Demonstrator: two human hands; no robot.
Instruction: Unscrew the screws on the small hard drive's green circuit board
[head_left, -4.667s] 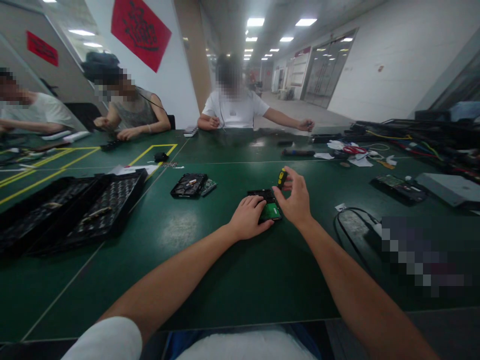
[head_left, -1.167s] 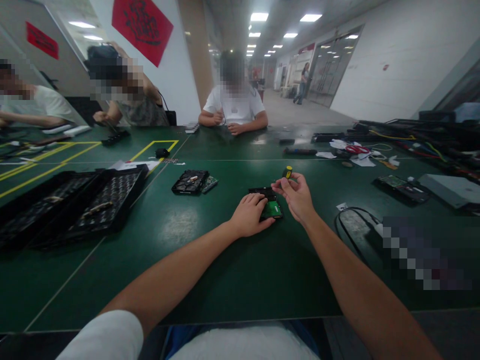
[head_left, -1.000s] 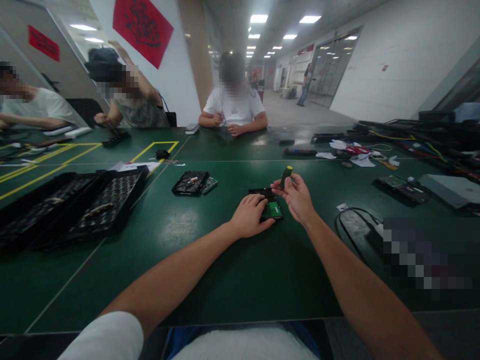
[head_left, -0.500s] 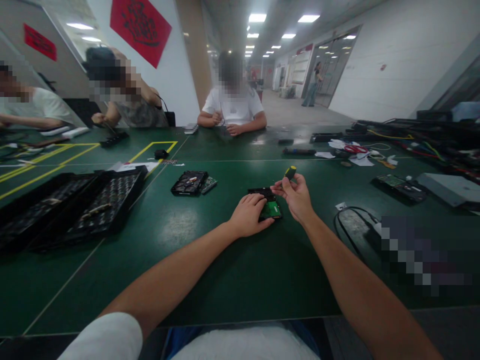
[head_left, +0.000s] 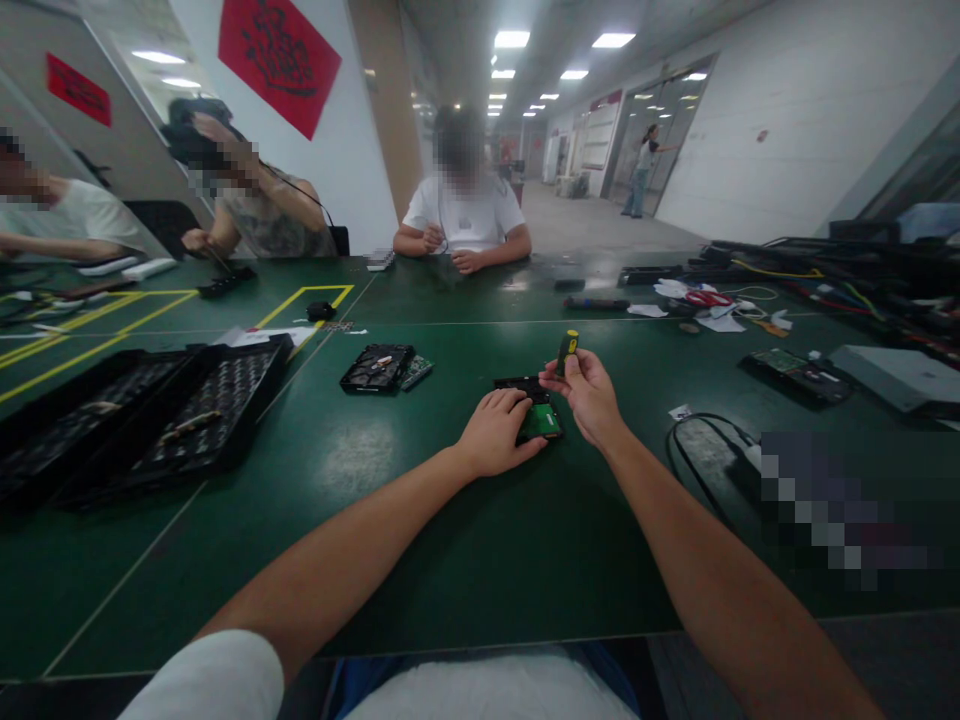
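Observation:
A black hard drive with a green circuit board [head_left: 545, 421] lies on the green table in front of me. My left hand [head_left: 501, 430] grips it from the left, with the fingers over its far part and the thumb by its near edge. Just above its right side, my right hand [head_left: 586, 388] holds a screwdriver [head_left: 568, 350] by its yellow and black handle. The handle stands nearly upright. I cannot make out the screwdriver's tip, so whether it touches the drive is hidden.
An open black case [head_left: 202, 420] stands at the left. Another hard drive [head_left: 377, 368] has a loose circuit board [head_left: 416, 373] beside it. To the right lie a third drive [head_left: 795, 375], a silver box [head_left: 900, 378] and a black cable [head_left: 690, 455]. Several people sit across the table.
The screwdriver's handle has swung from leaning right to nearly upright, turned by my right hand. My left hand stays on the drive. A person in the background has moved towards the glass door.

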